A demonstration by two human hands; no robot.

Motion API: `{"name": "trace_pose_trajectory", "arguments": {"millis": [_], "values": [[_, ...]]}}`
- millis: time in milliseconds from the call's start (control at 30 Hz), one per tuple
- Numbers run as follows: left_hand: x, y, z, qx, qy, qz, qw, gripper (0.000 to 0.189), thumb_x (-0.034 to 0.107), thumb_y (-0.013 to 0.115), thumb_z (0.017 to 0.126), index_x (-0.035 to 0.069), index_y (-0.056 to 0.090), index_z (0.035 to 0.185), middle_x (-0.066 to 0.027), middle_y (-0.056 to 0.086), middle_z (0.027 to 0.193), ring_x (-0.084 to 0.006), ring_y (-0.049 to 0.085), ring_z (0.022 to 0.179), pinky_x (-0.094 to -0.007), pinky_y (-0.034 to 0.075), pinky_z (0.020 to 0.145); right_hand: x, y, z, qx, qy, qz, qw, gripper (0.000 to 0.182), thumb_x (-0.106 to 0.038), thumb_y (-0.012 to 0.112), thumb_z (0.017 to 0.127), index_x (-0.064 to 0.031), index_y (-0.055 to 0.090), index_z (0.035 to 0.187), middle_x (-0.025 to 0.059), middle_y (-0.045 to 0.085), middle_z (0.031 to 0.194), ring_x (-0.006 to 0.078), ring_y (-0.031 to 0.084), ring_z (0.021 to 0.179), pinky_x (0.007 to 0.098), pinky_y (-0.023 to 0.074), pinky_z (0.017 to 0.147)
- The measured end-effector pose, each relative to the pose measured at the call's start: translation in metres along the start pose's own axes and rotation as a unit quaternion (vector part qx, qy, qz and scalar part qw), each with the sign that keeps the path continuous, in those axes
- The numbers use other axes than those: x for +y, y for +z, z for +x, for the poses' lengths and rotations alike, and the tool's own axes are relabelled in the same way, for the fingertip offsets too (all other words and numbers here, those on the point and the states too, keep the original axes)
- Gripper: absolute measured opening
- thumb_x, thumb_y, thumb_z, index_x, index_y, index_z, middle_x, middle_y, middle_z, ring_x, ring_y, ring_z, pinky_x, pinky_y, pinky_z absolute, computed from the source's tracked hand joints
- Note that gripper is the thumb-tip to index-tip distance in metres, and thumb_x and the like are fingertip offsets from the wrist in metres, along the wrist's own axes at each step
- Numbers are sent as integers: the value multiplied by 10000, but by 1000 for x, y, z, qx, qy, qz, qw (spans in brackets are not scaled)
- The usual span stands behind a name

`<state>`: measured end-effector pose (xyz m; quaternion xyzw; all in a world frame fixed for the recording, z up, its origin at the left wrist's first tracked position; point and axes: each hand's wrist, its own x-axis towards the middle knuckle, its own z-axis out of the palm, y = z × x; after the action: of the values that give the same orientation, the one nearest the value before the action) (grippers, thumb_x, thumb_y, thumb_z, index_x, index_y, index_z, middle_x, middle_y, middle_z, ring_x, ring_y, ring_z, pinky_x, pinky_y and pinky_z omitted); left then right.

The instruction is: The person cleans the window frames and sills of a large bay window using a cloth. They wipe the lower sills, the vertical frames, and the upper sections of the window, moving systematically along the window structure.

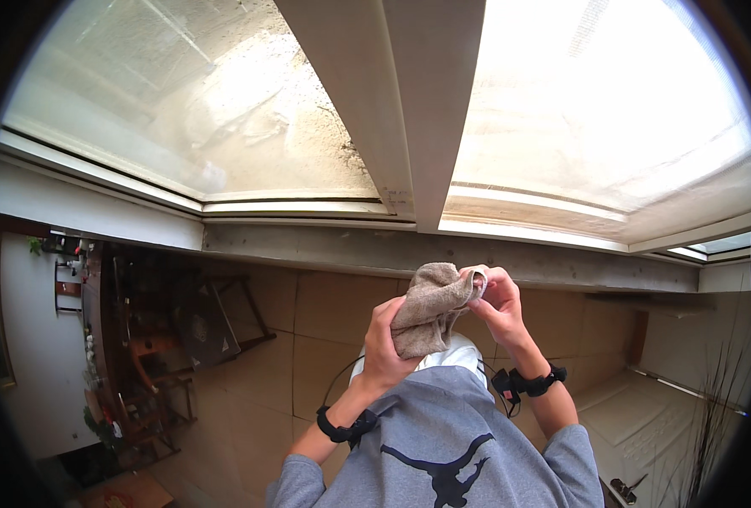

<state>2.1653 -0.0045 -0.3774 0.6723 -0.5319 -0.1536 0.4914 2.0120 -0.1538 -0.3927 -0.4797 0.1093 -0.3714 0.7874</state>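
Observation:
A beige-brown terry cloth (pixel 429 308), loosely folded, is held between my two hands in front of my chest. My left hand (pixel 388 346) grips its lower left side, the thumb along the bottom edge. At the cloth's upper right corner, the fingers and thumb of my right hand (pixel 497 303) pinch a curled edge. Beyond the cloth runs a grey window sill (pixel 350 251), with framed window panes above it. Each wrist wears a black strap.
White window frames (pixel 435 114) divide the glass. To the left stand wooden chairs (pixel 153 346) and a dark board or box (pixel 205 330) on the tiled floor (pixel 255 394). A panelled door (pixel 642 419) with a handle and thin dark dried stems (pixel 711 406) are at the right.

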Motion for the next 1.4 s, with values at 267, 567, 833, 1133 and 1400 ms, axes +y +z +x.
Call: {"name": "trace_pose_trajectory", "arguments": {"millis": [267,567,833,1133,1400], "values": [[-7,-10,-6,-55,-10,57,997,843,142,878,617,32,447,1332,-194,553,1242,-368,582,1109,-418,500,936,16,-18,-20,66,81,9,994,355,-15,663,884,-79,457,1166,66,605,1124,125,566,1044,294,427,963],[-2,5,-27,-118,-82,39,989,810,75,833,617,44,455,1333,-183,555,1244,-367,576,1126,-419,494,952,16,-29,-54,155,128,-138,970,125,5,673,860,-24,590,948,35,657,934,105,612,889,267,505,815],[0,26,-15,-40,-223,-117,967,686,-28,751,676,36,472,1299,-130,625,1175,-238,611,1111,-345,480,961,-9,-14,-47,16,-31,-371,928,252,53,735,680,-47,590,860,71,673,922,248,641,899,348,454,844],[-2,29,11,-69,-194,-136,969,649,-32,734,699,34,467,1287,-137,622,1169,-240,613,1103,-353,488,956,-10,3,-43,85,-42,-421,902,243,67,641,721,-48,542,911,92,624,935,266,578,906,354,426,850],[-21,16,14,-94,-216,-170,957,653,10,760,717,40,462,1298,-149,622,1166,-251,615,1095,-352,482,953,18,3,-37,151,-17,-374,915,208,43,648,806,-14,577,993,112,651,958,222,651,917,325,517,798]]}}
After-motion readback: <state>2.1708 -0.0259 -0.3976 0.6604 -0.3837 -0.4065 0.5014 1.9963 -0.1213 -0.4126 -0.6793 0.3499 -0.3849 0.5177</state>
